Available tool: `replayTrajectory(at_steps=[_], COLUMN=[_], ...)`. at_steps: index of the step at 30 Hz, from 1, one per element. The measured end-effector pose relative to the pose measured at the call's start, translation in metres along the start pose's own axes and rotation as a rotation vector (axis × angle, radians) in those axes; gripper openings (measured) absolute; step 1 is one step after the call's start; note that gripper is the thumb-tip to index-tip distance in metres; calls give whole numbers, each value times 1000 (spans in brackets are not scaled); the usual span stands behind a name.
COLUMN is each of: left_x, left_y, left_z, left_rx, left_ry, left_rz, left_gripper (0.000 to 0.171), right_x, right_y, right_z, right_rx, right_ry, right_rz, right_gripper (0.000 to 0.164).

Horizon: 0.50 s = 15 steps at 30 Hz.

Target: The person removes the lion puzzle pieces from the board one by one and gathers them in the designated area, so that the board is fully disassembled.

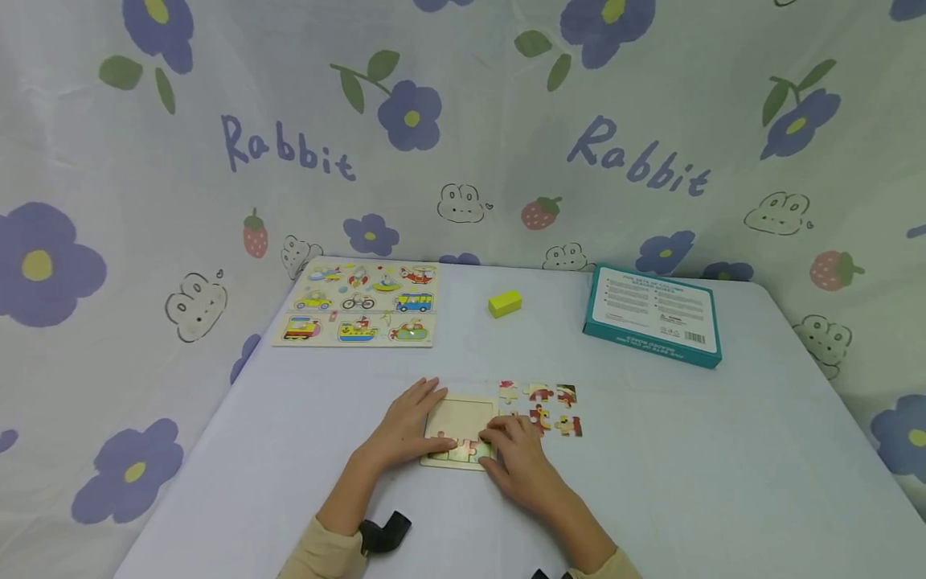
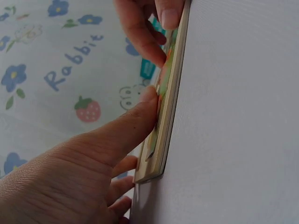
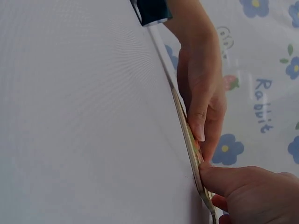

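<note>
A shallow wooden puzzle tray (image 1: 459, 413) lies on the table, its bottom row holding several jigsaw pieces (image 1: 459, 452). My left hand (image 1: 401, 426) is at the tray's left side, fingers extended along the edge. Its thumb (image 2: 135, 119) lies straight across the row and presses on the pieces. At the row's right end, my right hand (image 1: 522, 460) has curled fingers and pinches a jigsaw piece (image 1: 477, 452) between thumb and index finger. Several loose jigsaw pieces (image 1: 567, 394) lie right of the tray, one partly hidden by the right hand.
A board of vehicle pictures (image 1: 354, 322) lies at the back left. Behind the tray sits a yellow block (image 1: 505, 303). A teal box (image 1: 651, 314) with a white label rests at the back right. Patterned cloth (image 1: 463, 145) hangs along the table's far edge.
</note>
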State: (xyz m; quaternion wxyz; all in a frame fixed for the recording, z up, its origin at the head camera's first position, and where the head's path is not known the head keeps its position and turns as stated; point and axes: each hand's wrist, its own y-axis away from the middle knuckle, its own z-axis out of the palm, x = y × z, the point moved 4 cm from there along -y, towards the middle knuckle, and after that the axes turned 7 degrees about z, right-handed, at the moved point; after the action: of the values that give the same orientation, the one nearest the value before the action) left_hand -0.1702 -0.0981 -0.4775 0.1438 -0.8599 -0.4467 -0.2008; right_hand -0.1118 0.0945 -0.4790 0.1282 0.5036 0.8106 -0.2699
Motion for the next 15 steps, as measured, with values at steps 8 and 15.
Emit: replayTrajectory(at_steps=[8, 15], left_x=[-1, 1], left_y=[0, -2], left_z=[-2, 1], left_rx=[7, -31], left_ry=[26, 34], left_rz=[-2, 10], left_gripper=[87, 88], right_x=[0, -1], right_y=[-6, -5], right_z=[4, 3], right_rx=[-38, -64], right_ry=[-114, -155], right_rz=[99, 173], right_gripper=[30, 34])
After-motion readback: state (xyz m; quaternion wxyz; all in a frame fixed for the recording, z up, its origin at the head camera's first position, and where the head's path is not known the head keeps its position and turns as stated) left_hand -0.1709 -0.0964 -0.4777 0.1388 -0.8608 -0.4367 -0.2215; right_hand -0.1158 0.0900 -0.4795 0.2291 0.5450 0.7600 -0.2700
